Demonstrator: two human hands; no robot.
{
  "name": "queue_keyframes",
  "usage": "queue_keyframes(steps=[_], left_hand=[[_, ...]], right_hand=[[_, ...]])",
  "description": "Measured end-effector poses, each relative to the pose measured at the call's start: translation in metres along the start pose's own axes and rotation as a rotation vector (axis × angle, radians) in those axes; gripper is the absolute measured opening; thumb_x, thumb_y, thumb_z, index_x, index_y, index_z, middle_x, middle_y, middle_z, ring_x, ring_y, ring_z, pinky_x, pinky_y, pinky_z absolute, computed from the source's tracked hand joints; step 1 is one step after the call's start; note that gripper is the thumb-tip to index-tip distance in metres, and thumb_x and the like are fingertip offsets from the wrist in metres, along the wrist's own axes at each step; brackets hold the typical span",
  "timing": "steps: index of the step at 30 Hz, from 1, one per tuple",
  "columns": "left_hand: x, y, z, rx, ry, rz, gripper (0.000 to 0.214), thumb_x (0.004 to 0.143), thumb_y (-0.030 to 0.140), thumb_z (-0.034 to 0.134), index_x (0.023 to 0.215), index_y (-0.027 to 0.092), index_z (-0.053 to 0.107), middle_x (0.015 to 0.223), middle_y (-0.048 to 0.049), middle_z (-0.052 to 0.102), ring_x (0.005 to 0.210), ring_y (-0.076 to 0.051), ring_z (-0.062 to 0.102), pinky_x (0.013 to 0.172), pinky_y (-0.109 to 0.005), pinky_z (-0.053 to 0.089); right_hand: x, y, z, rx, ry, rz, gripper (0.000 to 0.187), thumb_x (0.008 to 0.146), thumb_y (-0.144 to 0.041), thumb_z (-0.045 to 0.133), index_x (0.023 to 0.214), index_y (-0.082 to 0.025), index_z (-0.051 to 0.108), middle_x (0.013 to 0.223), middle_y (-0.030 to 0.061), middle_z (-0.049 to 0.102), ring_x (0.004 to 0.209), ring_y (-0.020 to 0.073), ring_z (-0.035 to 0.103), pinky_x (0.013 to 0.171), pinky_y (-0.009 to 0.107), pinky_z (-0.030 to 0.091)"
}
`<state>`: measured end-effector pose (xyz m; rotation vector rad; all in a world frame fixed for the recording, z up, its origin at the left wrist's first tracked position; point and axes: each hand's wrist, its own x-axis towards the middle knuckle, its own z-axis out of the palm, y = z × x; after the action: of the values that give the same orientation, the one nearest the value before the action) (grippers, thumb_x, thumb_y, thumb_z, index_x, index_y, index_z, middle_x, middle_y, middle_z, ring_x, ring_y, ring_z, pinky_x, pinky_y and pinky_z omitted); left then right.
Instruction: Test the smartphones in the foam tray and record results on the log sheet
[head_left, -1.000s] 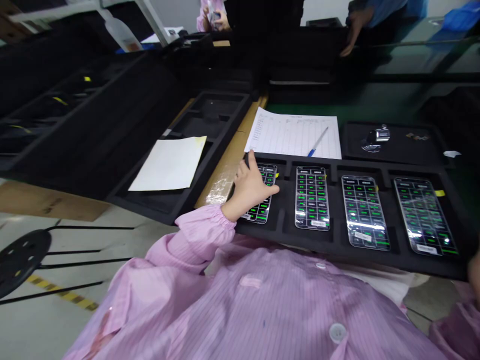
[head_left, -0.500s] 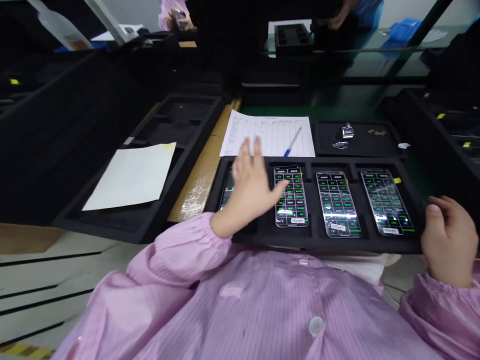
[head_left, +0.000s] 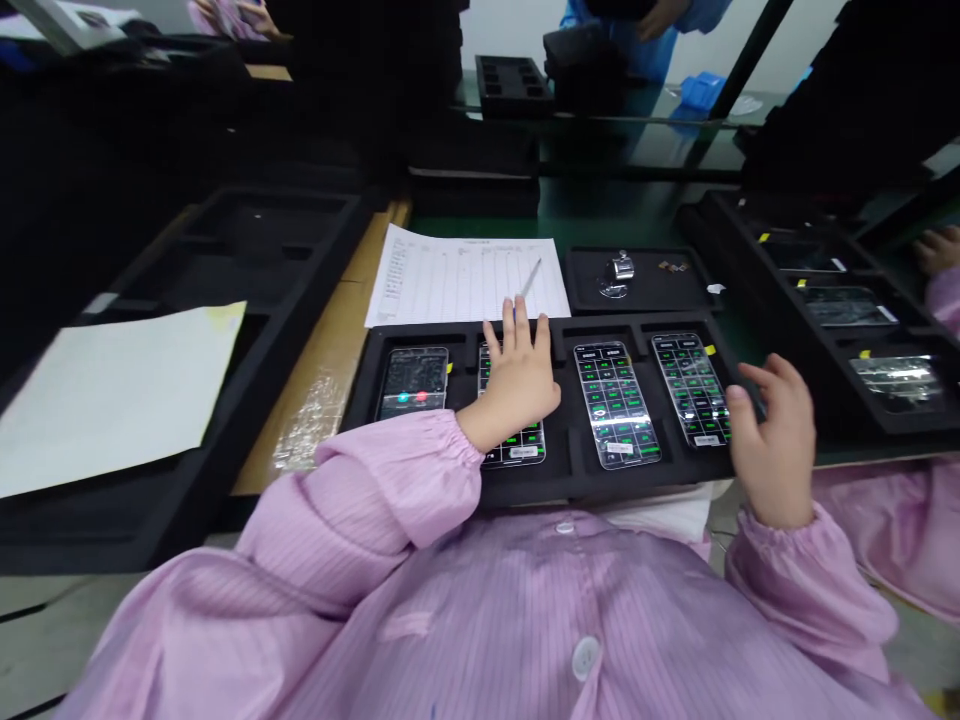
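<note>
Several smartphones lie face up in the slots of a black foam tray [head_left: 559,490] in front of me. My left hand [head_left: 519,380], fingers spread, covers much of the second phone [head_left: 525,446]; whether it touches the glass I cannot tell. To its left lies the first phone [head_left: 414,378], showing a red and a blue-green dot. The third phone [head_left: 616,405] and the rightmost phone [head_left: 690,388] show grids with green text. My right hand [head_left: 776,440] is beside the rightmost phone at the tray's right end, thumb and fingers apart, holding nothing.
Behind the tray lie a printed sheet [head_left: 465,275] with a pen [head_left: 532,277] and a small black tray [head_left: 645,290] with a shiny metal piece [head_left: 621,268]. Another phone tray [head_left: 817,390] is at right. White paper [head_left: 127,395] lies on a left tray. Other people's hands [head_left: 941,250] appear nearby.
My left hand has moved right, from between the first two phones onto the second, uncovering the first. My right hand has opened its fingers beside the rightmost phone. The view has turned right.
</note>
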<state>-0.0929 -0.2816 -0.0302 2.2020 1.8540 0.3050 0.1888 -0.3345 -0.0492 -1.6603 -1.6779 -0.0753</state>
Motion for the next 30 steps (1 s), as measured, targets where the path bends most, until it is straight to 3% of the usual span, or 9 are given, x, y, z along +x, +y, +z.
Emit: queue_keyframes(steps=[4, 8, 15, 21, 30], left_hand=[[-0.001, 0.007, -0.003, 0.038, -0.051, 0.027, 0.082, 0.075, 0.004, 0.054, 0.153, 0.007, 0.032, 0.165, -0.0281, -0.008, 0.151, -0.043, -0.016, 0.117, -0.069, -0.008], [0.0, 0.009, -0.004, 0.037, -0.043, 0.037, 0.077, 0.077, 0.003, 0.053, 0.152, 0.01, 0.037, 0.166, -0.0249, -0.005, 0.151, -0.043, -0.015, 0.116, -0.071, -0.007], [0.0, 0.008, -0.005, 0.019, -0.047, 0.022, 0.079, 0.076, 0.001, 0.053, 0.153, 0.012, 0.037, 0.167, -0.0237, -0.001, 0.151, -0.042, -0.014, 0.117, -0.07, -0.008], [-0.002, 0.009, -0.004, 0.014, -0.032, 0.024, 0.077, 0.077, 0.0, 0.051, 0.153, 0.01, 0.036, 0.167, -0.0235, 0.001, 0.152, -0.042, -0.012, 0.117, -0.07, -0.008], [0.0, 0.007, -0.003, 0.02, -0.014, 0.024, 0.077, 0.077, 0.002, 0.051, 0.152, 0.013, 0.038, 0.167, -0.0225, 0.002, 0.152, -0.042, -0.01, 0.117, -0.072, -0.005]], right_hand=[[-0.009, -0.052, 0.022, 0.044, -0.224, -0.163, 0.038, 0.096, -0.033, 0.046, 0.127, -0.016, 0.059, 0.133, 0.0185, 0.06, 0.131, 0.0349, 0.051, 0.109, 0.059, 0.041], [-0.019, -0.079, 0.039, -0.073, -0.295, -0.119, 0.043, 0.094, -0.027, 0.043, 0.134, -0.013, 0.053, 0.125, 0.02, 0.063, 0.131, 0.0398, 0.048, 0.107, 0.067, 0.037], [-0.025, -0.088, 0.042, 0.096, -0.283, -0.059, 0.047, 0.091, -0.028, 0.044, 0.136, -0.014, 0.047, 0.12, 0.0183, 0.064, 0.116, 0.0358, 0.057, 0.103, 0.062, 0.042], [-0.028, -0.091, 0.042, 0.173, -0.288, 0.014, 0.052, 0.085, -0.03, 0.049, 0.135, -0.014, 0.045, 0.122, 0.0189, 0.064, 0.12, 0.0361, 0.056, 0.106, 0.064, 0.04], [-0.028, -0.09, 0.042, 0.196, -0.271, -0.015, 0.053, 0.084, -0.027, 0.05, 0.135, -0.013, 0.043, 0.124, 0.0198, 0.062, 0.122, 0.0358, 0.056, 0.11, 0.065, 0.038]])
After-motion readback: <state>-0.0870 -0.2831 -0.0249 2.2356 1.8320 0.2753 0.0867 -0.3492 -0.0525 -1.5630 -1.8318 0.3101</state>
